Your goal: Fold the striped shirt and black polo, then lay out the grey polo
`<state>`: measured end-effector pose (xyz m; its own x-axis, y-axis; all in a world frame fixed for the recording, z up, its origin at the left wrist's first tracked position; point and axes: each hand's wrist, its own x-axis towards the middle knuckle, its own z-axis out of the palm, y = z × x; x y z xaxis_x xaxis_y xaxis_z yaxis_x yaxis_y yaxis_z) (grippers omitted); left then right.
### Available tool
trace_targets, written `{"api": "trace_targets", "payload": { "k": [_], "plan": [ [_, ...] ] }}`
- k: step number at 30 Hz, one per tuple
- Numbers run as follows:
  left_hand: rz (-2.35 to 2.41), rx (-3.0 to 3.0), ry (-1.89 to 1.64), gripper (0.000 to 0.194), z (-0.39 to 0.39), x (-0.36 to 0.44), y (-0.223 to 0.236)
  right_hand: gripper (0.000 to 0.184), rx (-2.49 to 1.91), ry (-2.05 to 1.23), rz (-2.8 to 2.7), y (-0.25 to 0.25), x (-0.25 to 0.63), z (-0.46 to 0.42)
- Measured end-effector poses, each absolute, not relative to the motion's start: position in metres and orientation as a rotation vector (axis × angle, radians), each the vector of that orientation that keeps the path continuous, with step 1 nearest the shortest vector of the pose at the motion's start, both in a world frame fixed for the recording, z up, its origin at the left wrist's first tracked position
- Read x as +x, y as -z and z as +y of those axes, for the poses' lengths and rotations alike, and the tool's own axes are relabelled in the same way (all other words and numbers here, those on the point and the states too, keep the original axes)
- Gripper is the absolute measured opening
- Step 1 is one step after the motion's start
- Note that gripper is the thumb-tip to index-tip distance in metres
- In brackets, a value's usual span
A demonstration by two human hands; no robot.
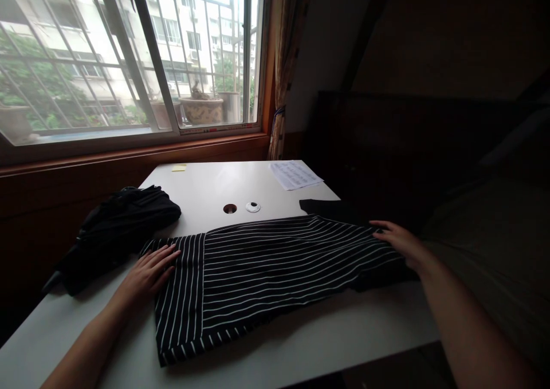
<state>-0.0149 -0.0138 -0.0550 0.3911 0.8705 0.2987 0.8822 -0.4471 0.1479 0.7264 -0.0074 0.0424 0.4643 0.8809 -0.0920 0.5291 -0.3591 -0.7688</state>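
Note:
A black garment with white stripes (275, 263) lies spread across the white table (206, 183), its folded end at the left and its narrower part running to the right edge. My left hand (151, 267) rests flat on the garment's left end, fingers stretched out. On the right end lies my right hand (399, 242), fingers extended over the cloth and its thumb side partly hidden. Black cloth (326, 207) shows behind the garment at the right; whether it belongs to the garment I cannot tell.
A heap of dark clothing (124, 223) sits at the table's left edge. Printed papers (294, 175) and a yellow sticky note (179, 167) lie at the back. Near the middle are a round hole (230, 209) and a white round cap (253, 207). A barred window (172, 62) stands behind.

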Motion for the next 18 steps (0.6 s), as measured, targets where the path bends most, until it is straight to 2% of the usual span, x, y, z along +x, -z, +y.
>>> {"api": "trace_targets", "payload": {
  "k": [3, 7, 15, 18],
  "plan": [
    [-1.626, -2.589, 0.520, 0.051, -0.013, -0.015, 0.056, 0.050, -1.931, -0.831, -0.941, -0.049, 0.722, -0.012],
    [-1.621, -2.581, 0.497, 0.051, -0.013, -0.016, 0.057, 0.045, -1.789, -0.729, -0.958, -0.075, 0.683, -0.001],
    [-1.594, -2.573, 0.459, 0.053, -0.012, -0.018, 0.059, 0.038, -1.496, -0.385, -1.769, -0.145, 0.489, 0.036],
    [-1.584, -2.572, 0.468, 0.052, -0.014, -0.016, 0.056, 0.041, -1.229, -0.478, -2.071, -0.149, 0.400, 0.022]
  ]
}}
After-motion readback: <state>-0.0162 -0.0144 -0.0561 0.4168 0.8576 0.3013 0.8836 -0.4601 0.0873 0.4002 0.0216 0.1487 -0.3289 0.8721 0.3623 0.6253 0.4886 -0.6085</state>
